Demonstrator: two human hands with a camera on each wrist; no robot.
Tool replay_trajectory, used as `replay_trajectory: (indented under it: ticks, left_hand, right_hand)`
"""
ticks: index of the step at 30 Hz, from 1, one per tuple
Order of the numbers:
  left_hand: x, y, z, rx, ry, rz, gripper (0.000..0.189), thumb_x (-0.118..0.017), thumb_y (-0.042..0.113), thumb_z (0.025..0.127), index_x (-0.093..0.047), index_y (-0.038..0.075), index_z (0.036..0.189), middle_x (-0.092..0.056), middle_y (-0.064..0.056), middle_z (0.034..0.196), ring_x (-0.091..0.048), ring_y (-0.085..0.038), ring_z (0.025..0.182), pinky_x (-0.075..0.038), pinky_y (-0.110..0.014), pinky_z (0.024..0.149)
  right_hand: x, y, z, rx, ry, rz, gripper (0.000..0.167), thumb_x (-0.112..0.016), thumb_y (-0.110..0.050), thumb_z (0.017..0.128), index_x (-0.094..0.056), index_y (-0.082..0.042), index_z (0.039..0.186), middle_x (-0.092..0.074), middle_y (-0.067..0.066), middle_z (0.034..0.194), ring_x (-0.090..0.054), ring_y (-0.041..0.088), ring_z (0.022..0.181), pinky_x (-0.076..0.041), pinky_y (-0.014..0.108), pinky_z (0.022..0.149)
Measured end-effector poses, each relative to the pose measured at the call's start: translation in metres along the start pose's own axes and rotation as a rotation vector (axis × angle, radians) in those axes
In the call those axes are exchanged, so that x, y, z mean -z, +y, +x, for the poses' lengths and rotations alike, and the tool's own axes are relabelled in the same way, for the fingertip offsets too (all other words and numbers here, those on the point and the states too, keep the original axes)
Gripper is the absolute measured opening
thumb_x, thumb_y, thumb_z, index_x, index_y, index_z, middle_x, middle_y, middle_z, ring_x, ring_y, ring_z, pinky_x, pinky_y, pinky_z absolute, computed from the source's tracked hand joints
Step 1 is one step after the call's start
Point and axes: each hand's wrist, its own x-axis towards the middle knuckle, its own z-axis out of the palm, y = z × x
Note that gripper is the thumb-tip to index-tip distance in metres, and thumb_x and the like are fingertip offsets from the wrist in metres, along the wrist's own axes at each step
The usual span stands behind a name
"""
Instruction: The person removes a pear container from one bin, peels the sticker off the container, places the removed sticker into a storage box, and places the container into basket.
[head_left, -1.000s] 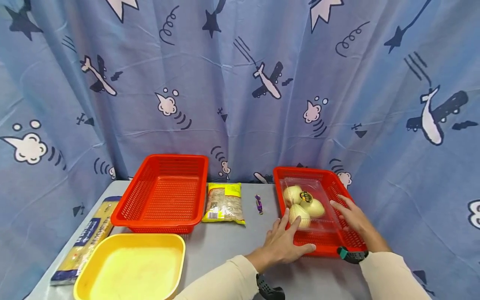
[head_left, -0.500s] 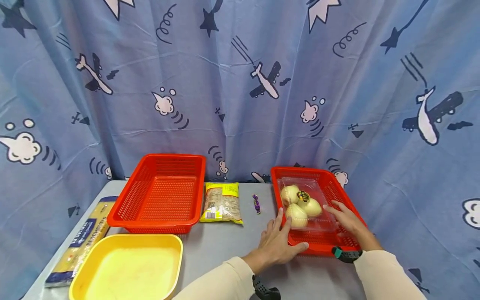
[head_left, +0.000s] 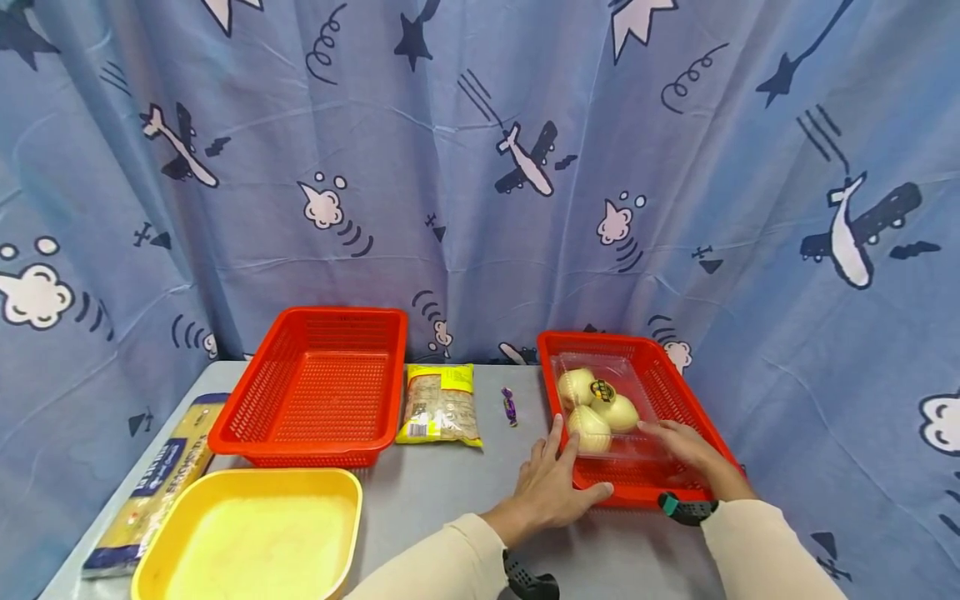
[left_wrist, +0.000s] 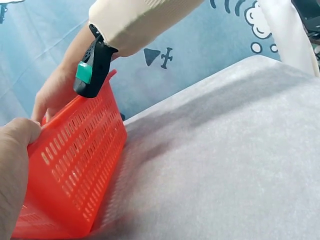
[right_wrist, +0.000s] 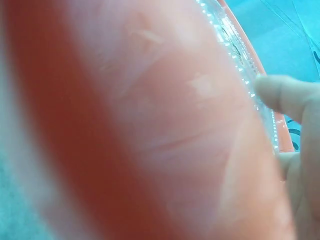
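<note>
In the head view, a clear plastic box [head_left: 626, 375] with three pale yellow rounded items [head_left: 588, 429] and a dark label lies tilted inside the right red basket [head_left: 637, 496]. My left hand [head_left: 551, 483] rests at the basket's front left corner, fingers spread along the left side, thumb toward the front rim. From the left wrist, that thumb [left_wrist: 22, 131] shows over the rim. My right hand [head_left: 693, 454] reaches over the basket's right side, extended fingers at the box's right edge. The right wrist view, mostly blurred red, has a fingertip [right_wrist: 267, 90] against the box's beaded edge.
Another red basket [head_left: 341, 392] stands back left, with a yellow tray [head_left: 247, 533] before it. A long yellow and blue pack [head_left: 161, 479] lies at the left edge. Between the baskets lie a yellow-ended bag [head_left: 441, 408] and a purple-wrapped candy [head_left: 509, 408]. A patterned curtain [head_left: 420, 167] hangs behind.
My right hand has moved left and lower over the clear box's edge, its fingers closer together. My left hand stays at the basket's corner. The whole head view has shifted slightly.
</note>
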Motion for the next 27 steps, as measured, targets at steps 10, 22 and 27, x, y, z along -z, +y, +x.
replay_trajectory:
  ticks: [10, 22, 27]
  left_hand:
    - [0.001, 0.0, 0.0, 0.004, 0.002, -0.004, 0.088, -0.052, 0.072, 0.082, -0.031, 0.023, 0.153, -0.001, 0.007, 0.161, -0.025, -0.034, 0.138, -0.032, -0.053, 0.103]
    - [0.003, -0.002, 0.0, -0.012, 0.011, -0.026, 0.09, -0.051, 0.072, 0.082, -0.029, 0.023, 0.154, -0.001, 0.006, 0.161, -0.025, -0.031, 0.137, -0.032, -0.053, 0.103]
    - [0.002, -0.001, 0.0, -0.02, 0.0, -0.015, 0.09, -0.052, 0.072, 0.082, -0.03, 0.022, 0.153, -0.001, 0.005, 0.161, -0.026, -0.032, 0.137, -0.034, -0.052, 0.102]
  right_hand:
    - [-0.003, 0.002, -0.002, -0.037, 0.01, 0.145, 0.06, -0.056, -0.045, 0.095, -0.057, 0.012, 0.114, -0.058, 0.024, 0.103, -0.06, 0.038, 0.092, -0.054, 0.05, 0.076]
    - [-0.004, -0.008, 0.001, 0.058, 0.05, 0.432, 0.047, -0.059, -0.035, 0.096, -0.042, 0.007, 0.107, -0.044, 0.028, 0.117, -0.058, 0.036, 0.092, -0.052, 0.056, 0.077]
    - [-0.002, -0.008, 0.002, 0.098, 0.098, 0.479, 0.039, -0.058, -0.026, 0.097, -0.054, 0.013, 0.099, -0.046, 0.026, 0.116, -0.062, 0.037, 0.085, -0.052, 0.058, 0.073]
